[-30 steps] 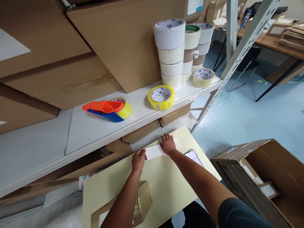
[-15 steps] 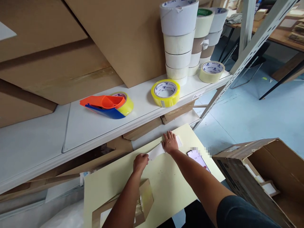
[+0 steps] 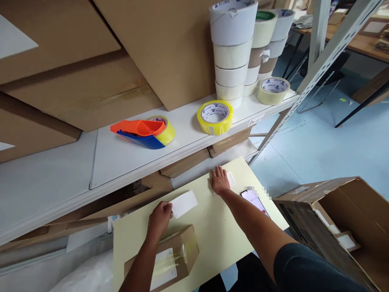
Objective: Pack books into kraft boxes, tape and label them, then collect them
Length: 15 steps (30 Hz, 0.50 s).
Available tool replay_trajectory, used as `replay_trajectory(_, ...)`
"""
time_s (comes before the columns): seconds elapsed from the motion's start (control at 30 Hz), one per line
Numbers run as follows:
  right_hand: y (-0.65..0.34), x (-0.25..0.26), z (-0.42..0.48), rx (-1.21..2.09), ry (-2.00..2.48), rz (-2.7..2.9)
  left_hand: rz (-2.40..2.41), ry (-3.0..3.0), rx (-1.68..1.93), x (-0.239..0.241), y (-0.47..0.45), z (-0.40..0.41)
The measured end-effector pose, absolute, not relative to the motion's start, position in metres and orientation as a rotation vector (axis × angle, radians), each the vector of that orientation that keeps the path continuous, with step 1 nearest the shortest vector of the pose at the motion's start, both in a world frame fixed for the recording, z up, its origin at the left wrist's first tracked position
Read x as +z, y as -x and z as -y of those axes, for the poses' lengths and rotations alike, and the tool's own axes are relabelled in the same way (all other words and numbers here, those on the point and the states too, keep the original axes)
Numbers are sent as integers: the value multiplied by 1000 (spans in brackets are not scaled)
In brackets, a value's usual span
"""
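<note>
With my left hand (image 3: 159,219) I am pinching the left end of a small white rectangular paper label (image 3: 184,203) between thumb and fingers, the rest of those fingers curling in toward my palm. The label is extending to the right over the pale cream, flat-topped table (image 3: 219,231), between my two hands; whether its far end is touching the surface I cannot tell. My right hand (image 3: 219,181) is lying palm down near the table's far edge, fingers slightly spread, pressing on a white slip of paper (image 3: 231,179) that is showing just beyond its right side. The label and the slip are lying apart.

Below my left hand, a brown cardboard box with clear tape across it (image 3: 190,247) is sitting on the table, a larger white sheet (image 3: 164,267) covering part of its top and my forearm hiding its left portion. To the right of my right forearm, a dark-edged phone with a lit screen (image 3: 254,202) is lying on the table.

On the white shelf (image 3: 182,134) beyond, an orange and blue plastic tape dispenser (image 3: 138,132) is lying left of a bright yellow tape roll (image 3: 219,129).
</note>
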State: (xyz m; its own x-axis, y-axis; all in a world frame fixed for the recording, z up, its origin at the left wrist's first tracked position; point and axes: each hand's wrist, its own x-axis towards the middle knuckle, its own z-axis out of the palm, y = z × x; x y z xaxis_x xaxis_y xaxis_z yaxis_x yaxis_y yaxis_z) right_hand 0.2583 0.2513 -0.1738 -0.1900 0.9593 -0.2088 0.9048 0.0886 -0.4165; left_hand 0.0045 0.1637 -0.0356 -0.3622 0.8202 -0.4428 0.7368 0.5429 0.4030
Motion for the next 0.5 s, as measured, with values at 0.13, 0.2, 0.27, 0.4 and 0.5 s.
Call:
replay_trajectory(0.13,-260,-157,-257,817,1966,2222,-2209,-1296,487,7,12,-130)
replay_trajectory(0.2,-260,-139,-259,821,1967,2172,-2200,-1262,594,25,16,-113)
replay_trajectory(0.27,-257,-114,-256,827,1885,2068,-2168,-1250,664,41,19,-96)
replay_trajectory(0.4,-239,-53,-215,1286,1498,1732,-2089,-1278,716,63,24,-66)
replay_trajectory(0.5,-219,-5,-162,1618,1135,1556,-1995,-1261,775,75,30,-44)
